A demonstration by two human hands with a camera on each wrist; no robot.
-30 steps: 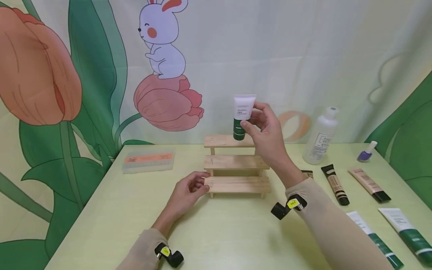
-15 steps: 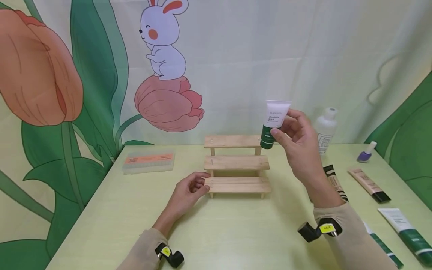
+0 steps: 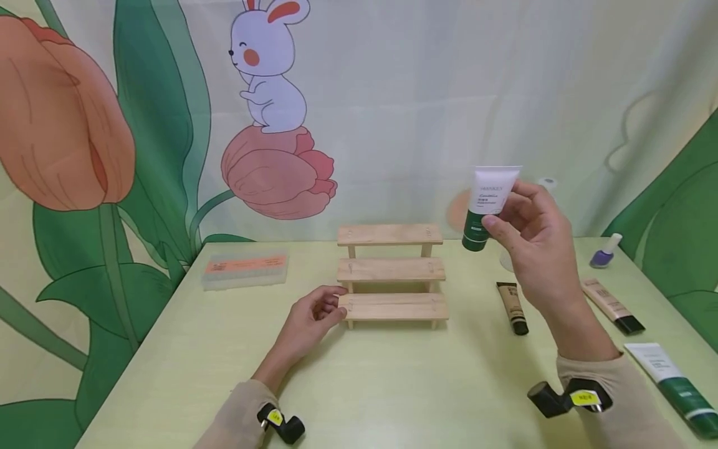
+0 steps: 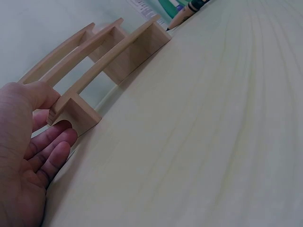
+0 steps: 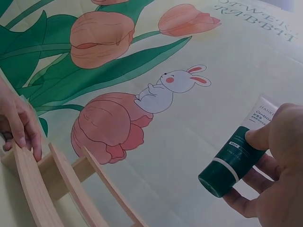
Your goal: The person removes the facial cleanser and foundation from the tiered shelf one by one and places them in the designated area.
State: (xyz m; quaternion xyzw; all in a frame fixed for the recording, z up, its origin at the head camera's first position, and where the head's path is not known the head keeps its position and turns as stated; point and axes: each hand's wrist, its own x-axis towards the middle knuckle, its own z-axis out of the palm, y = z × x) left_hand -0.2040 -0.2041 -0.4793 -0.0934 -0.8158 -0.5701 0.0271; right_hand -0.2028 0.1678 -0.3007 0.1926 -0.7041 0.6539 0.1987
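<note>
Held up in the air, a small white-and-green squeeze tube [image 3: 489, 206] is pinched between the thumb and fingers of my right hand [image 3: 544, 249]. Its green cap points down, and the hand hides part of its right side. To its left on the table stands a three-tier wooden display stand [image 3: 391, 269] with bare shelves. My left hand [image 3: 311, 321] holds the left end of the lowest shelf, thumb on top in the left wrist view. The right wrist view shows the tube's green cap [image 5: 218, 177] and the stand [image 5: 71, 184] below.
Right of the stand lie a small gold-and-black tube [image 3: 513, 308], a beige tube [image 3: 614, 305] and a larger white-and-green tube [image 3: 672, 386]. Purple nail polish [image 3: 604, 252] stands behind them. My right hand mostly hides a white bottle [image 3: 547, 183]. A flat clear box [image 3: 245, 270] lies back left.
My right hand has carried the squeeze tube rightward, from above the stand's top shelf to right of the stand. The left hand has stayed at the stand.
</note>
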